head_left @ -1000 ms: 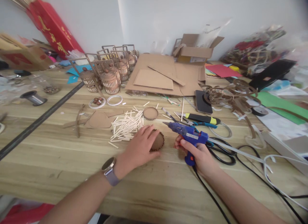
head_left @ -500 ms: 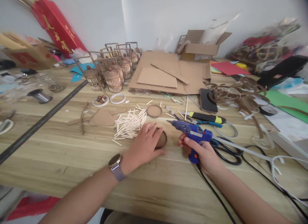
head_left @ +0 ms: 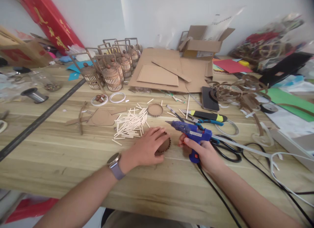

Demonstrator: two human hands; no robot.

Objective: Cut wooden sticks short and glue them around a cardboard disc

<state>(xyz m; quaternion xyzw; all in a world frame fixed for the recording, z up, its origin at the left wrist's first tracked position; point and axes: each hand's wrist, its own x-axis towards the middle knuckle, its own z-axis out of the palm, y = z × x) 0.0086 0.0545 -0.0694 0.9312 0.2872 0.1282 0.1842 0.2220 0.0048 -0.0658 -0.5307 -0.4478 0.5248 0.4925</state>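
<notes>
One right hand (head_left: 206,153) around a blue glue gun (head_left: 195,131) — one left hand (head_left: 146,146) over a rimmed cardboard disc (head_left: 165,147), grip unclear.

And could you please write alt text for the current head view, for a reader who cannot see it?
The right hand holds a blue glue gun while the left hand partly covers a round brown piece. Pale sticks lie nearby, with small lidded containers behind.

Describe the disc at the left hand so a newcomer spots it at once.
On the wooden table, find the pile of pale sticks. Nearer and to its right, the left hand partly covers a brown disc with a bumpy rim. The other disc, farther back, lies uncovered; only this one is partly hidden.
</notes>
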